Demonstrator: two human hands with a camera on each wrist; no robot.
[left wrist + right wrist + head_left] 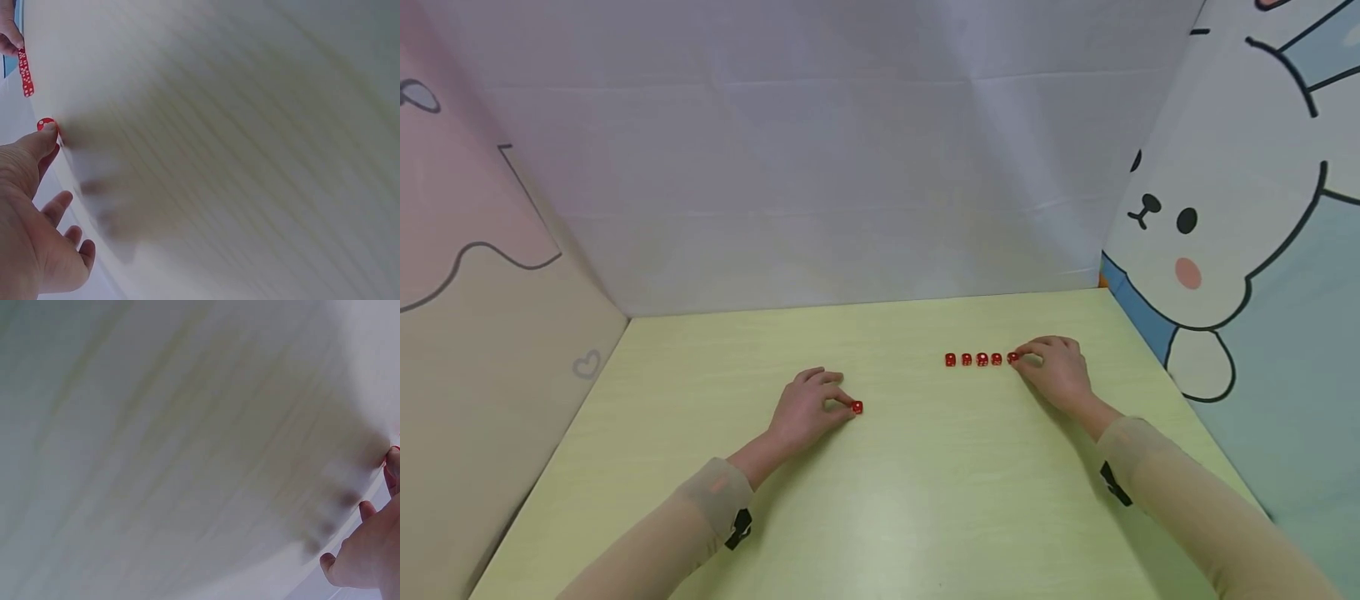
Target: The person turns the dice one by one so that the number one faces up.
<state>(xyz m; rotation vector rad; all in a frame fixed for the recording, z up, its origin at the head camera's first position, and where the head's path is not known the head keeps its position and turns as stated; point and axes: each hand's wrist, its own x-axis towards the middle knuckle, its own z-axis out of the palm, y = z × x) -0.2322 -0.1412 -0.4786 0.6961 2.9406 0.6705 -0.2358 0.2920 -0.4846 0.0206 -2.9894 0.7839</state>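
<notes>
Between thumb and forefinger, my left hand (807,410) pinches a red die (857,407) at the middle of the table. The same die (47,124) shows at the thumb tip in the left wrist view. Farther back and to the right, several red dice (982,359) stand in a straight row with small gaps. My right hand (1056,371) pinches the die (1012,357) at the row's right end. In the right wrist view the right hand (369,544) is at the edge, with only a sliver of red at its fingertips.
The pale yellow-green table (895,500) runs back to a white cloth wall (850,183). A printed cartoon panel (1247,250) borders the right side, and a pink and cream panel (482,375) borders the left. Black clips (740,529) hang at both sleeves.
</notes>
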